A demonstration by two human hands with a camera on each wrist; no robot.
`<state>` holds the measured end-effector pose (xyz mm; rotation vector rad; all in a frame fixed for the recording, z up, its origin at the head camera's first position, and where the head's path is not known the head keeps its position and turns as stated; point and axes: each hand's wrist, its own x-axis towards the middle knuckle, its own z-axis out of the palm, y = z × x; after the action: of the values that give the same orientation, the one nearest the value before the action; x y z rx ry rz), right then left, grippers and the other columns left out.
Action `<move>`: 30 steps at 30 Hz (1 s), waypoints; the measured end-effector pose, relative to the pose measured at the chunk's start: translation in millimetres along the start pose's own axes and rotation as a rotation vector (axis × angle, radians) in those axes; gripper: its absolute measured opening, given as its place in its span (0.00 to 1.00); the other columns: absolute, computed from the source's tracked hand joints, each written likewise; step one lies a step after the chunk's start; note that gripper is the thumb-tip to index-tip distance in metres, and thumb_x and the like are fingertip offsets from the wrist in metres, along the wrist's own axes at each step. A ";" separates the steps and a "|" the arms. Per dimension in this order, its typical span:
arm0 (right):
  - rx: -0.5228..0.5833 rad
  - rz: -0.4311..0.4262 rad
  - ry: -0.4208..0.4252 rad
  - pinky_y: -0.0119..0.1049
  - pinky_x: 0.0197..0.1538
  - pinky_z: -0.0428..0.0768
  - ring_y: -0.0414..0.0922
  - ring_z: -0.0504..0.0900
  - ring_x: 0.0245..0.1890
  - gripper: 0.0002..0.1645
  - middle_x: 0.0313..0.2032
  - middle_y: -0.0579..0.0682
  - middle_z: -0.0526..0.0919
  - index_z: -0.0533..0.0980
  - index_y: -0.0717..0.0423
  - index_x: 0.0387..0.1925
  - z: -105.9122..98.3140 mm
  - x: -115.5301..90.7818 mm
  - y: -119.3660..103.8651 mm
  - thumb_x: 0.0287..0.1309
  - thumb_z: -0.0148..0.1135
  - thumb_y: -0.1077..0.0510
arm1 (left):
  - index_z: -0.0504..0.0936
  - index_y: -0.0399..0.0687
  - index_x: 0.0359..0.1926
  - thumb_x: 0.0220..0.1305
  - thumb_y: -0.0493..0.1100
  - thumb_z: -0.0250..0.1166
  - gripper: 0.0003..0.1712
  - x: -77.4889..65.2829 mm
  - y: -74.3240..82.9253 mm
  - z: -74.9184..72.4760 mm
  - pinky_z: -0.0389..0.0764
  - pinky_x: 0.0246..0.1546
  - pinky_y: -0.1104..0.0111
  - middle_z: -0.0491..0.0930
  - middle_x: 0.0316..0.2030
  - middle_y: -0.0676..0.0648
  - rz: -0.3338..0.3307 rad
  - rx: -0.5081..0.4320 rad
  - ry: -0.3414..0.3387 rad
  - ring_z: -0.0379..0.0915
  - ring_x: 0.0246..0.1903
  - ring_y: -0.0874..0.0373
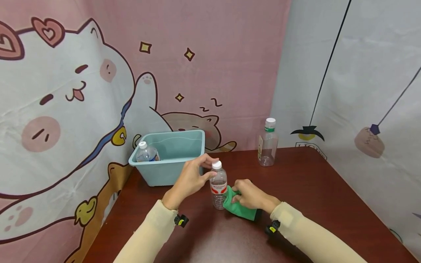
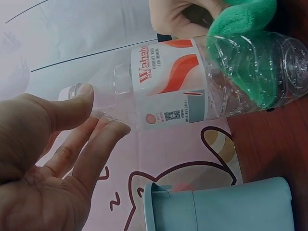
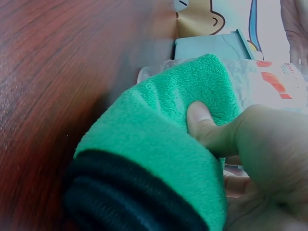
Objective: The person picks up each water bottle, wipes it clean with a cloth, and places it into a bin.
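Bottle point(image 1: 218, 189) stands cap point(image 1: 216, 165) up, long axis vertical, left hand point(image 1: 193, 174) pinching its top, right hand point(image 1: 252, 195) gripping green cloth point(image 1: 241, 211).

A pink cartoon-cat backdrop point(image 1: 230, 54) hangs behind a reddish-brown table point(image 1: 299, 175).

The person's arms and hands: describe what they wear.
A long, pale cream fabric left sleeve and matching right sleeve reach the wrists. By each cuff sits a small black device with a yellow marking. The left hand and right hand wear no gloves.
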<state>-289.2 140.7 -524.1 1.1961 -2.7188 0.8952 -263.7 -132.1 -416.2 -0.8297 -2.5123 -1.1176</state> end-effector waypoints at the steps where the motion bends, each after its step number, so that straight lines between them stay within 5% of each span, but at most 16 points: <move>1: 0.004 0.010 0.005 0.28 0.40 0.79 0.33 0.76 0.36 0.07 0.33 0.43 0.85 0.95 0.51 0.42 -0.8 -0.2 -0.4 0.69 0.83 0.66 | 0.89 0.50 0.62 0.69 0.36 0.85 0.24 0.0 0.2 0.0 0.95 0.59 0.54 0.95 0.63 0.48 0.001 -0.002 -0.001 0.95 0.54 0.51; 30: 0.049 0.050 0.254 0.32 0.44 0.86 0.37 0.84 0.42 0.19 0.44 0.46 0.89 0.92 0.60 0.62 -55.1 10.3 -45.6 0.74 0.80 0.60 | 0.88 0.50 0.63 0.70 0.36 0.84 0.24 0.5 0.4 -1.8 0.95 0.59 0.53 0.94 0.60 0.46 -0.006 0.009 -0.019 0.95 0.55 0.50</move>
<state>-275.4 138.1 -453.3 0.9508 -2.5468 1.0460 -263.8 -133.1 -414.6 -0.8347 -2.5355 -1.1051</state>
